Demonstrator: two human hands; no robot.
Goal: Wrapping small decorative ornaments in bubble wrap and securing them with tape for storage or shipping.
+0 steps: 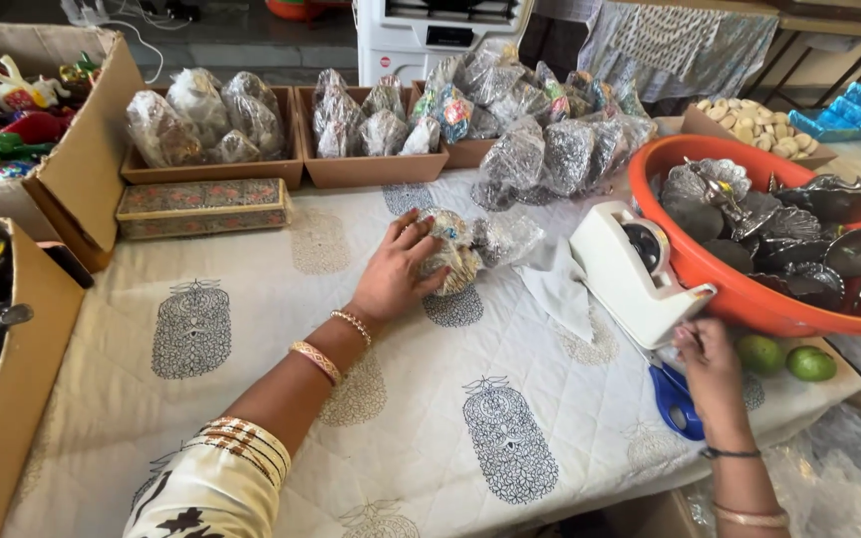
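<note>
My left hand (398,267) rests on a small ornament wrapped in clear plastic (460,251), fingers closed over it near the middle of the printed white cloth. My right hand (712,367) is at the front right by the white tape dispenser (635,269), fingertips pinched at its cutting end; whether it holds tape is hard to tell. Blue-handled scissors (672,397) lie just under that hand. A loose white sheet (560,289) sits between the ornament and the dispenser.
An orange tub (749,297) of dark metal pieces stands at the right, two limes (784,359) below it. Wooden trays (356,169) of wrapped items line the back, a patterned flat box (201,206) beside them. Cardboard boxes (12,399) stand at left.
</note>
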